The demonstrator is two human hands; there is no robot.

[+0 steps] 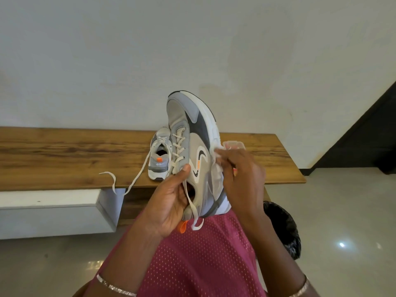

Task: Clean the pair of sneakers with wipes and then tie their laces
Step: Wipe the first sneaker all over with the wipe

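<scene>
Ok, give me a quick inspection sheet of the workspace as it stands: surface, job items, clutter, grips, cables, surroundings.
surface: wooden bench against the wall, with one sneaker on it.
job's things: held sneaker raised toe-up, laces loose; second sneaker stands on the bench, laces untied, ends trailing over the front edge; white wipe against the held sneaker's side.
clutter: clear plastic item behind the right hand, mostly hidden.
grips: left hand holds the held sneaker at its heel end; right hand pinches the wipe.
cables: nothing seen.
surroundings: white wall; glossy floor; white cabinet under the bench; black-bagged bin on the right.
</scene>
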